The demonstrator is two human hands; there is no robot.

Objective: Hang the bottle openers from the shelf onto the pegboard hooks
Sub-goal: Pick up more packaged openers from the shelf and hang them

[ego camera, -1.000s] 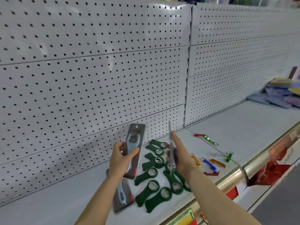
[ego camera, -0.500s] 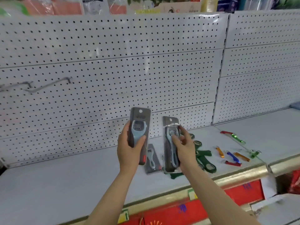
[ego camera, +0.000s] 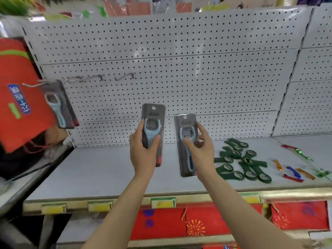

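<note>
A: Hands status?
B: Left hand [ego camera: 143, 151] clamps one carded opener [ego camera: 153, 123], right hand [ego camera: 201, 150] another [ego camera: 186, 141], upright above the shelf [ego camera: 93, 173], below the pegboard hooks [ego camera: 124, 77].

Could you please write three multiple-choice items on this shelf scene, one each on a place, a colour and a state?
1. Where do the loose green bottle openers lie?
A. on the shelf, to the right of the hands
B. on the pegboard hooks
C. on the floor

2. What colour is the opener inside the carded pack in the left hand?
A. red
B. light blue
C. yellow

3. What is the state of the two bare hooks on the pegboard?
A. both loaded with packs
B. broken off
C. empty

Answers:
1 A, the green pile rests on the shelf surface beside the right hand.
2 B, a pale blue handle shows against the grey card.
3 C, nothing hangs from either one.
</note>
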